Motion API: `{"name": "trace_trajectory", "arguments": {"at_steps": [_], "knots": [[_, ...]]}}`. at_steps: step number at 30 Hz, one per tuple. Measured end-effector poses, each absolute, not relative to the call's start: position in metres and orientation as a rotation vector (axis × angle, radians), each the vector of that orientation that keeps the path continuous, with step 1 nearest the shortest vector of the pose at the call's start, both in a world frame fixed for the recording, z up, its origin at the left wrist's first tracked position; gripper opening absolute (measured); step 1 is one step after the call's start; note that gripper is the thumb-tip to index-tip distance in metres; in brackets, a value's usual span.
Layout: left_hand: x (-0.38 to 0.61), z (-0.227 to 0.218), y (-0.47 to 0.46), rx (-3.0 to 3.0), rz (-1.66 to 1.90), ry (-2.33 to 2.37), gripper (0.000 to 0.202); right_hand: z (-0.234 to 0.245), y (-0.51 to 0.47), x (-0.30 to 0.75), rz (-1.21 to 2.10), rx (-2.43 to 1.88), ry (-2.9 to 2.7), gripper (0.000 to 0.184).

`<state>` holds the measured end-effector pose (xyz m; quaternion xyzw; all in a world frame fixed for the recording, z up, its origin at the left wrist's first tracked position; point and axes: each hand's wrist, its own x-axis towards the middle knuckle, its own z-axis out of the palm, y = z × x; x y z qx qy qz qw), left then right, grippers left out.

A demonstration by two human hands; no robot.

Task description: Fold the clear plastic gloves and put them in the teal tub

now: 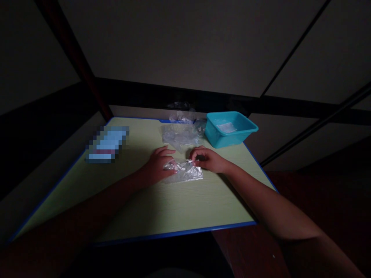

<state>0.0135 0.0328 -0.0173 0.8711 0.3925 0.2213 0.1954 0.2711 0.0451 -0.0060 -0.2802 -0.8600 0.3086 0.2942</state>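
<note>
A clear, crinkled plastic bag (185, 175) lies flat on the table in front of me. My left hand (159, 165) is at its left end, thumb and a finger around the film and the other fingers stretched out above. From the right, my right hand (210, 159) pinches the bag's upper edge between thumb and fingertips. Whether anything small is inside the pinch cannot be made out. Just beyond both hands rests a pile of more clear plastic bags (181, 135).
A turquoise plastic basin (224, 139) with a whitish packet (227, 127) in it stands at the back right. Clear round plastic pieces (182, 116) sit by the far edge. At left is a blurred-out, screen-like object (108, 143). The pale table (185, 208) has a blue rim.
</note>
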Motion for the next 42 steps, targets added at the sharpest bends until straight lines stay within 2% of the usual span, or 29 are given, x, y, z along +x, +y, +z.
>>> {"name": "trace_trajectory", "arguments": {"at_steps": [4,8,18,26,32,42], "knots": [[0.013,-0.015,0.031,2.431,0.659,1.078,0.013,-0.008,0.041,0.271,0.905,-0.848,-2.207,0.019],[0.012,-0.016,0.031,2.421,0.704,1.074,0.012,-0.009,0.036,0.270,1.005,-0.860,-2.113,0.034],[0.012,-0.014,0.029,2.398,0.685,1.108,0.011,-0.007,0.033,0.266,1.050,-0.761,-2.174,0.018],[0.012,-0.016,0.030,2.380,0.670,1.129,0.020,-0.008,0.030,0.263,1.204,-0.742,-2.055,0.032],[0.011,-0.017,0.031,2.383,0.680,1.119,0.011,-0.009,0.029,0.263,1.190,-0.743,-2.069,0.026],[0.009,-0.019,0.034,2.396,0.706,1.114,0.016,-0.011,0.029,0.260,1.041,-0.795,-2.111,0.028]]}}
